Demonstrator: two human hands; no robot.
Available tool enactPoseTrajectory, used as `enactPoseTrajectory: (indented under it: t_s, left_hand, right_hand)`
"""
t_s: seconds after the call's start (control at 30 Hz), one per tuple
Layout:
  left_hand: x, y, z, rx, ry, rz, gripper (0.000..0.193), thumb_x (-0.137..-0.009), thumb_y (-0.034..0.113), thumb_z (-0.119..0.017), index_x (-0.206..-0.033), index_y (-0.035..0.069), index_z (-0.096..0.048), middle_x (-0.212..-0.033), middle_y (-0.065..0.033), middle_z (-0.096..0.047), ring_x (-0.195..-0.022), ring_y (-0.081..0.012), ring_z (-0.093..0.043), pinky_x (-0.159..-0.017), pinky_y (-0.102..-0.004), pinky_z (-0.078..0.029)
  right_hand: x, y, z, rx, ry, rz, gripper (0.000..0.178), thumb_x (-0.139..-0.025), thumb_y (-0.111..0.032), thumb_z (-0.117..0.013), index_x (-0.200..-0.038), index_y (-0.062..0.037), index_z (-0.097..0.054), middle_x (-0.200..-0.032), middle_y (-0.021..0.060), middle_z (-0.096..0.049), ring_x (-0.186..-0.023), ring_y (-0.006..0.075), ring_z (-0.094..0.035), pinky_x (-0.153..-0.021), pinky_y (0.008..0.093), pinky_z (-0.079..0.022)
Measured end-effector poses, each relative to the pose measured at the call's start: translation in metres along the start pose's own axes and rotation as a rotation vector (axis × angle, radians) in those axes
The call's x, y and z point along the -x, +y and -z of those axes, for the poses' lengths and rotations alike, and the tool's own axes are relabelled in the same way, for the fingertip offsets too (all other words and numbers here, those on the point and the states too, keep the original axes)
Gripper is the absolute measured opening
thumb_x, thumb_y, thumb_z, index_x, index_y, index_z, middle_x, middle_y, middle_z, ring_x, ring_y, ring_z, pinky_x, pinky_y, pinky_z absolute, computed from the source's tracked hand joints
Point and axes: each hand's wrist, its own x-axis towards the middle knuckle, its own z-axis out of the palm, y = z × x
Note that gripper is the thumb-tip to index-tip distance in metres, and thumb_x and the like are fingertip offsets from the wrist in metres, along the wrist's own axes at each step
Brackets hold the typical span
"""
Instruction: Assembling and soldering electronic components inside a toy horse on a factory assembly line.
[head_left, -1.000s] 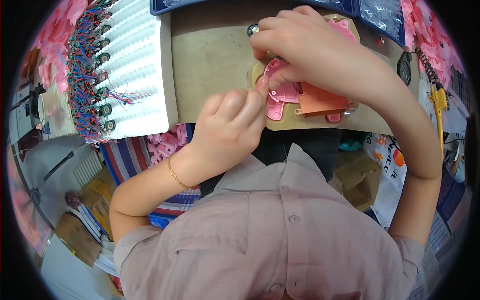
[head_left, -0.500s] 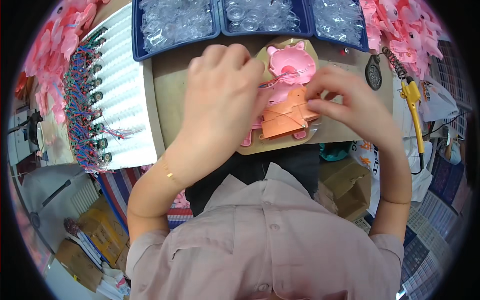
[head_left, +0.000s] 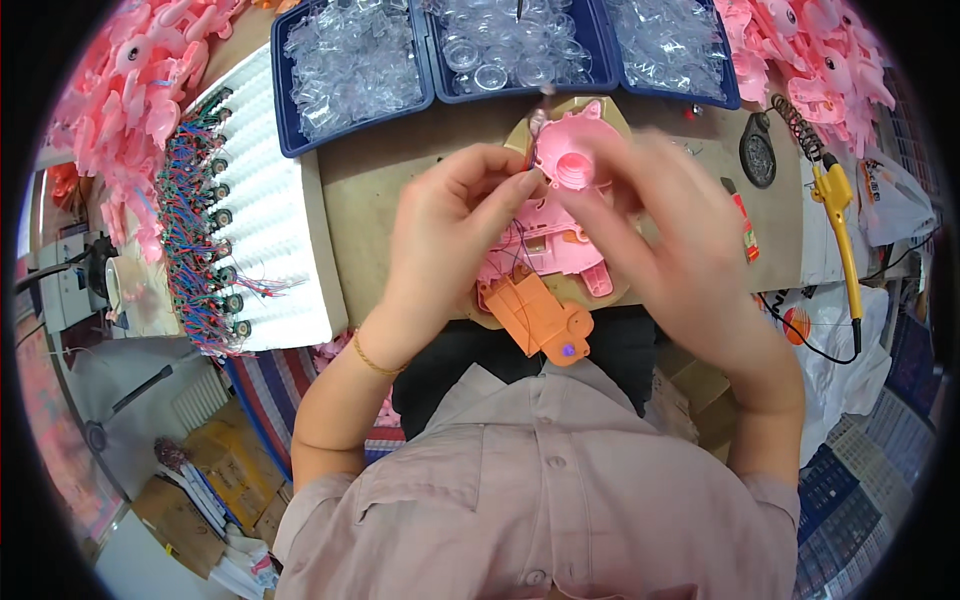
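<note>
In front of me a pink animal-shaped plastic toy shell (head_left: 560, 245) lies on a tan cardboard-coloured pad (head_left: 612, 112), its round head part with a ringed socket at the far end. My left hand (head_left: 455, 215) is at the left of the head, thumb and forefinger pinched on thin wires (head_left: 520, 240), whose ends the fingers hide. Over the right side of the shell my right hand (head_left: 670, 235) is smeared by motion; whether it grips anything does not show. An orange plastic box (head_left: 525, 315) with a purple dot hangs over the pad's near edge, a wire across it.
Blue bins (head_left: 437, 75) of clear plastic parts line the back. A white ridged tray (head_left: 290, 230) on the left carries wired round parts (head_left: 195, 220). Pink shells (head_left: 150, 70) pile up at both sides. At right are a yellow-handled soldering iron (head_left: 835, 210) and a dark oval object (head_left: 757, 150).
The orange box has swung from on top of the shell to its near edge and turned. My left hand has drawn back to show its pinch; my right hand has moved toward the head.
</note>
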Motion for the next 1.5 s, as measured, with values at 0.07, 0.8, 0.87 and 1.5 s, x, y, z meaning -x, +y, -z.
enactPoseTrajectory:
  t_s: [0.07, 0.8, 0.87, 1.5]
  left_hand:
    - [0.000, 0.000, -0.007, -0.551, 0.136, -0.219, 0.017, -0.085, 0.014, -0.066, -0.098, 0.003, -0.064, -0.080, -0.0083, -0.069, -0.075, -0.0157, -0.066, -0.066, -0.0268, -0.050]
    - [0.002, -0.028, 0.017, -0.442, 0.073, -0.308, 0.015, -0.080, 0.011, -0.070, -0.093, 0.004, -0.068, -0.081, -0.0064, -0.063, -0.074, -0.0182, -0.058, -0.069, -0.0291, -0.046]
    - [0.002, -0.030, 0.013, -0.575, 0.128, -0.402, 0.014, -0.080, 0.010, -0.069, -0.092, 0.004, -0.068, -0.083, -0.0066, -0.064, -0.074, -0.0187, -0.058, -0.069, -0.0295, -0.046]
    - [0.000, -0.034, 0.011, -0.668, 0.136, -0.539, 0.012, -0.076, 0.009, -0.070, -0.087, 0.004, -0.066, -0.080, -0.0069, -0.066, -0.074, -0.0223, -0.059, -0.069, -0.0319, -0.046]
  right_hand:
    - [-0.022, 0.018, -0.011, 0.112, 0.080, 0.067, 0.015, -0.081, -0.006, -0.066, -0.094, -0.0010, -0.061, -0.083, 0.0103, -0.060, -0.066, 0.0241, -0.059, -0.057, 0.0318, -0.047]
    - [0.032, 0.025, -0.025, 0.009, -0.243, -0.170, 0.010, -0.080, -0.003, -0.065, -0.091, -0.0017, -0.066, -0.084, 0.0067, -0.066, -0.076, 0.0178, -0.062, -0.069, 0.0320, -0.048]
    - [0.026, 0.028, -0.037, 0.224, -0.206, -0.002, 0.010, -0.078, -0.008, -0.068, -0.087, -0.0056, -0.067, -0.084, 0.0039, -0.065, -0.083, 0.0202, -0.060, -0.080, 0.0344, -0.042]
    - [0.029, 0.037, -0.034, 0.165, -0.276, -0.002, 0.012, -0.082, -0.010, -0.063, -0.092, -0.0036, -0.065, -0.089, 0.0071, -0.063, -0.085, 0.0275, -0.059, -0.085, 0.0368, -0.041]
